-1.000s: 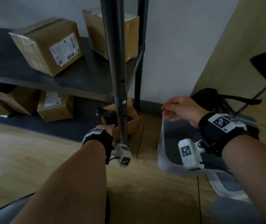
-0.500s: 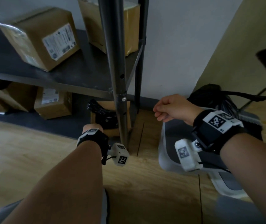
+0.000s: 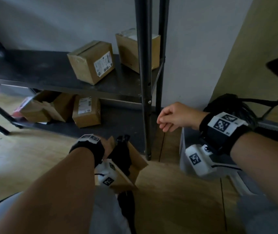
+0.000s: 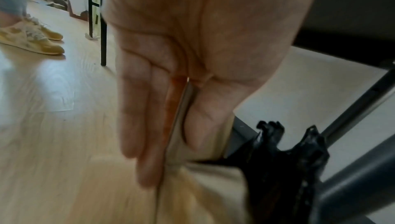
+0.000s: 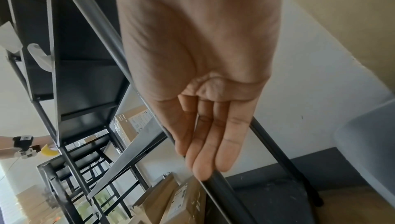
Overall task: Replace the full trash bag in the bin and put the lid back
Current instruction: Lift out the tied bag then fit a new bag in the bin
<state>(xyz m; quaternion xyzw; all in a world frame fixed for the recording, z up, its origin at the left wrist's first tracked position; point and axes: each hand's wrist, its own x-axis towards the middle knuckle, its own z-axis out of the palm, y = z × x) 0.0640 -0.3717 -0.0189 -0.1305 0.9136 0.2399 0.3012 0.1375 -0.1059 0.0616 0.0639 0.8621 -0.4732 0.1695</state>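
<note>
My left hand (image 3: 107, 146) pinches one wall of a small open cardboard box (image 3: 134, 162) holding black trash bags (image 3: 121, 154), low on the wooden floor in front of me. In the left wrist view the fingers (image 4: 147, 143) and thumb clamp the cardboard (image 4: 203, 194), with the black bags (image 4: 278, 160) beside them. My right hand (image 3: 167, 122) hovers with loosely curled fingers and holds nothing, just left of the grey bin (image 3: 183, 149). A full black bag (image 3: 232, 108) sits behind the bin. In the right wrist view the right hand (image 5: 209, 151) is relaxed near the bin's rim (image 5: 367, 134).
A black metal shelf post (image 3: 145, 81) stands between my hands. Cardboard parcels (image 3: 91, 61) lie on the shelf and more parcels (image 3: 85, 112) below it. A white and grey panel (image 3: 241, 183) lies on the floor by the bin. Another person's shoes (image 4: 32, 38) stand to the left.
My left hand has drawn the box of black bags out from under the shelf towards me. My right hand has come off the bin's rim and drifted left.
</note>
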